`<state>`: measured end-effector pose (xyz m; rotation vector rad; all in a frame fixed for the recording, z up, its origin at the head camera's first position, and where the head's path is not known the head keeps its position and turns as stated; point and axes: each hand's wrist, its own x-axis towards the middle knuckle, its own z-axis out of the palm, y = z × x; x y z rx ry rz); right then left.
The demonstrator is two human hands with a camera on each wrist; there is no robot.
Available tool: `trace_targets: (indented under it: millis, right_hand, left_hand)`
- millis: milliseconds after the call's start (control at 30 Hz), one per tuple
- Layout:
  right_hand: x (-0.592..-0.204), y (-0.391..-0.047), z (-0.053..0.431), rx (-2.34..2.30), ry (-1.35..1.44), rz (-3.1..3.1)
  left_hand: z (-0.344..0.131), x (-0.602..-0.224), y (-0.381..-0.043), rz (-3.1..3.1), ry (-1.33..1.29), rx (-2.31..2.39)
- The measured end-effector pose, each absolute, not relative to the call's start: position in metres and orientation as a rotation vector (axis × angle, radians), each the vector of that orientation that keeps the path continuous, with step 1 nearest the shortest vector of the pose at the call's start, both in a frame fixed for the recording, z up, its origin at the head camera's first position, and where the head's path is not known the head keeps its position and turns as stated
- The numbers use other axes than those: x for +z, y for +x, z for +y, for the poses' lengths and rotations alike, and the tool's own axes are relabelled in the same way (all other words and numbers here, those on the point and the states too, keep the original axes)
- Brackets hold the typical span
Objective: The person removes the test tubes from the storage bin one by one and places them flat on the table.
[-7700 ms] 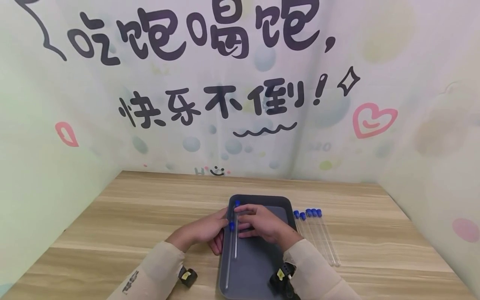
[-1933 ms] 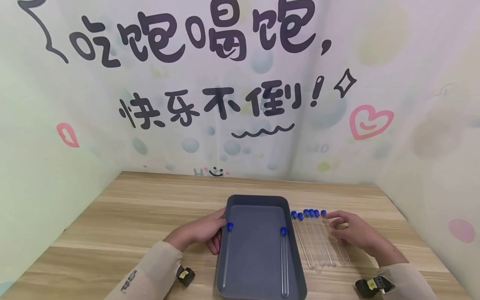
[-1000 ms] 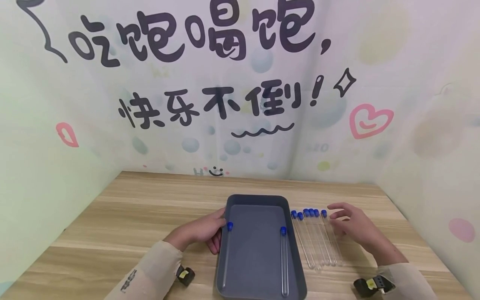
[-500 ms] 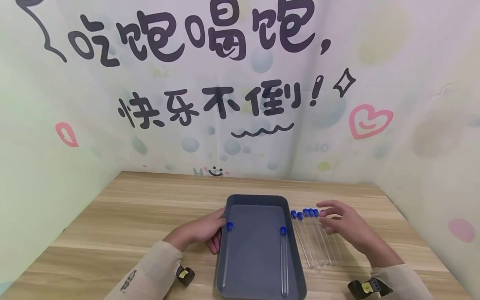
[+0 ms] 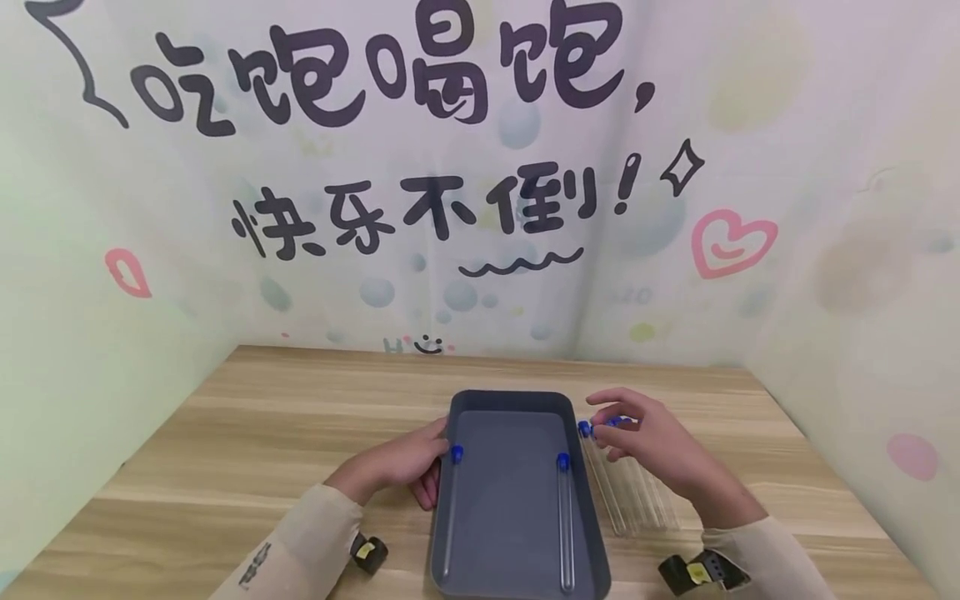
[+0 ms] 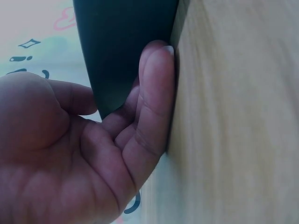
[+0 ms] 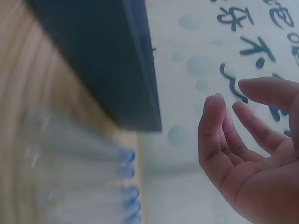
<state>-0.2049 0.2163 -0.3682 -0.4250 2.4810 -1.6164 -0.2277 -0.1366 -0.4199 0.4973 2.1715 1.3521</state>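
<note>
A grey rectangular tray [image 5: 510, 508] sits on the table. My left hand [image 5: 401, 462] grips its left edge; in the left wrist view the thumb is at the rim and the fingers [image 6: 156, 93] curl against the outer wall. Inside the tray lie two clear test tubes with blue caps, the left tube [image 5: 448, 517] and the right tube [image 5: 566, 525], each along a side. My right hand [image 5: 652, 442] hovers over the caps of several tubes [image 5: 622, 492] on the table, fingers spread and holding nothing. It partly hides those caps.
The loose tubes lie close beside the tray's right wall, caps toward the back; they look blurred in the right wrist view. A printed cloth wall [image 5: 420, 292] rises behind the wooden table [image 5: 315, 392]. Each wrist wears a black camera [image 5: 369, 552].
Earlier my right hand held a tube over the tray's left; an extra tube now lies on the table. That hand has since moved left from the rightmost tube. My left hand stays put.
</note>
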Motion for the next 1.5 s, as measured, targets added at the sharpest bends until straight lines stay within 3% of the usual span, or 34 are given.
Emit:
trace_targets:
  millis: [833, 1500]
  right_hand:
    - [-0.359, -0.203, 0.116, -1.603, -0.553, 2.297]
    - [-0.381, -0.207, 0.08, -1.708, -0.462, 2.124]
  left_hand:
    - [-0.139, -0.419, -0.227, 2.161, 0.488, 1.363]
    - [-0.139, -0.418, -0.229, 2.146, 0.484, 1.356]
